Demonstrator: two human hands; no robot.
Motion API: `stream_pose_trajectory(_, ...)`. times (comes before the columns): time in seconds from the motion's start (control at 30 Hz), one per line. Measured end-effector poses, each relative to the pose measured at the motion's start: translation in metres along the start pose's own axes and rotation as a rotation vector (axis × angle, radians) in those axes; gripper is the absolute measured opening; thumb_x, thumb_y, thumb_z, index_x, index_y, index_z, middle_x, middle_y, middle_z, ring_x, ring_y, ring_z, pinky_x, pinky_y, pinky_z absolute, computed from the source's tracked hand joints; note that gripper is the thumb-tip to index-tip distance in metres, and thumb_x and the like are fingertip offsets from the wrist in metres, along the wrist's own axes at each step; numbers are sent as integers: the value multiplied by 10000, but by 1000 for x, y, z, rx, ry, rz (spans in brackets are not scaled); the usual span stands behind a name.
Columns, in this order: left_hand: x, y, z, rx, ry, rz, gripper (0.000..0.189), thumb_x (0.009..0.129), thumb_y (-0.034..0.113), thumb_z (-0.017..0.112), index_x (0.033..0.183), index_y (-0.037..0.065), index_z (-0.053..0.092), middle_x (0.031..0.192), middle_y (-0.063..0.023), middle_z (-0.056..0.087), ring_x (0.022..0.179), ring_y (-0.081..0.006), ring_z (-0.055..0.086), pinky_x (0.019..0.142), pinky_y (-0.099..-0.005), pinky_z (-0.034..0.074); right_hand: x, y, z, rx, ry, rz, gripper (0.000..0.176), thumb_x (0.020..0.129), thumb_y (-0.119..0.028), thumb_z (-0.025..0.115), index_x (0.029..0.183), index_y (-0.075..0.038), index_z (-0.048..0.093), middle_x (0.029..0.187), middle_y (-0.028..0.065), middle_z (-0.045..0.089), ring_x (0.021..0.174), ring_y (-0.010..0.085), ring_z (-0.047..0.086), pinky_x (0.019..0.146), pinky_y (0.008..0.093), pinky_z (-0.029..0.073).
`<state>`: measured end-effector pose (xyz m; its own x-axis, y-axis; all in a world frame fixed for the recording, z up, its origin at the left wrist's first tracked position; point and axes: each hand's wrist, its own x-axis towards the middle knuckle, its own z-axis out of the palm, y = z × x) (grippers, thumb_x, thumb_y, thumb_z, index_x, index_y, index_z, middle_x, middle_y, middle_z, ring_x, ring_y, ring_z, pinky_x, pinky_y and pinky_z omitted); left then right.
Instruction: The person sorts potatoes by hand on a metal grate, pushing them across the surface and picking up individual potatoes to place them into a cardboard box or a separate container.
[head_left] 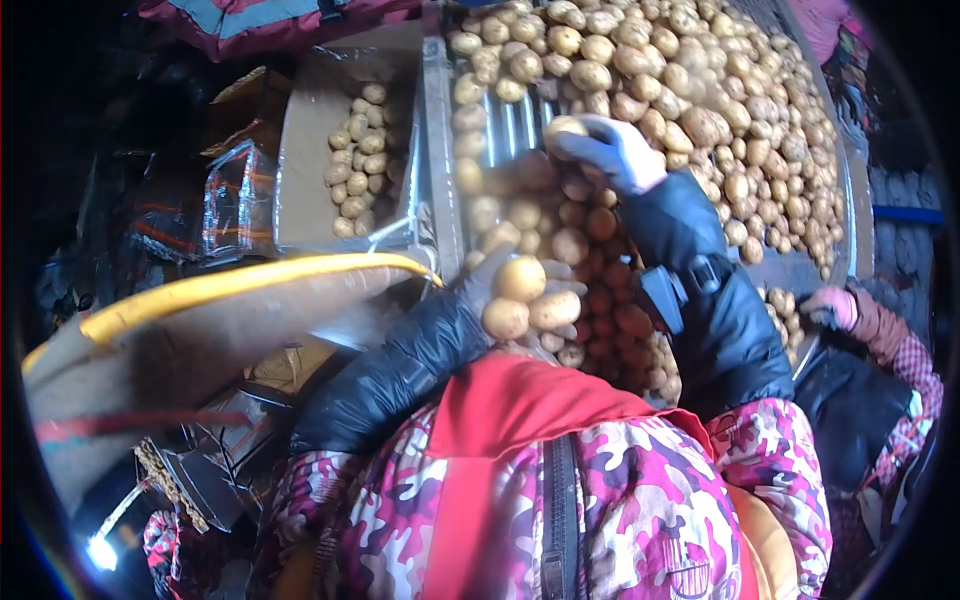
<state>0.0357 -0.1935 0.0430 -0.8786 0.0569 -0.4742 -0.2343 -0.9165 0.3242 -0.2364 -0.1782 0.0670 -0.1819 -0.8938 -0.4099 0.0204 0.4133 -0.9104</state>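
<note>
Three potatoes [525,298] sit in the cupped, gloved left hand [481,284], fingers half curled under them, low over the near end of the tabletop [510,125]. Right hand [615,155], gloved too, is further up, fingers closed round a single potato [563,127] on the metal bars. A heap of potatoes [700,90] covers the rest of the tabletop, thickest at the far right. A cardboard box [310,130] of small potatoes [355,165] is just left of it. A yellow-rimmed sack [250,275] is below the box. Another person's hand [833,305], in a pink glove, is at the right edge.
</note>
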Motion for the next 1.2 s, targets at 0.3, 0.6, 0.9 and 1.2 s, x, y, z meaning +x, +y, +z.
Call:
stream_pose_trajectory(0.3,-69,-20,7,33,177,251,857,849,472,785,1478,-7,456,1403,-259,600,1104,-398,706,803,-456,634,-186,67,47,870,-135,256,462,1026,-463,581,1227,-48,610,1314,251,672,1153,399,683,987,517,563)
stream_pose_trajectory(0.6,-193,-7,-176,94,595,517,540,988,396,661,1366,26,556,1299,-205,653,1072,-347,715,838,-411,626,-205,51,85,1123,114,310,345,1013,-386,642,1111,-54,649,1174,234,704,1134,386,685,1064,516,544)
stream_pose_trajectory(0.9,-82,-30,-38,166,94,163,576,1091,337,501,1581,65,365,1455,-156,542,1302,-327,582,1050,-464,537,-184,62,94,631,33,218,432,1011,-431,639,1255,-74,644,1159,101,692,1010,240,669,890,382,551)
stream_pose_trajectory(1.2,3,-33,-2,729,-95,374,600,1000,126,687,1534,44,424,1484,-178,533,1315,-263,576,1092,-410,523,-201,126,75,-1077,494,-514,477,822,-294,734,1249,-106,635,1155,140,661,1109,397,624,940,543,493)
